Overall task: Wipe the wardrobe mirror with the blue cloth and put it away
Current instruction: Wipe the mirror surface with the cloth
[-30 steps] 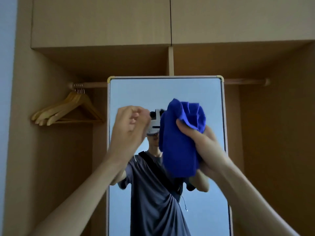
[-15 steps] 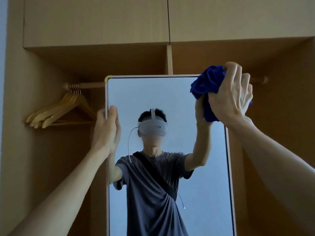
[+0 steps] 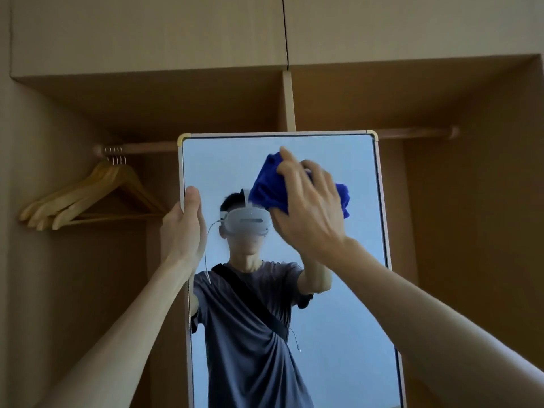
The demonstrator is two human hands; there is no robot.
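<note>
the right hand presses the bunched blue cloth flat against the upper part of the wardrobe mirror, fingers spread and only lightly bent over the wad, thumb low by the reflected headset. the left hand grips the mirror's left edge, thumb on the glass side and fingers wrapped behind the frame, bracing the panel.

the step in hand looks like the wiping of the top band. to do it well, the cloth wants to be kept broad under the palm rather than balled up, so more of it meets the glass — a tight wad cleans only a narrow track. overlapping passes from one side rail to the other, working downward, should avoid missed strips. pressure ought to be even and moderate, since the panel seems free to swing and the bracing hand is what keeps it from giving way. the thumb on the glass may leave a print there, so that spot probably needs a last pass.

behind the mirror a rail carries wooden hangers, bunched at the left end.

no brand, label or writing can be read anywhere — the cloth, the frame and the wardrobe panels all show plain.
</note>
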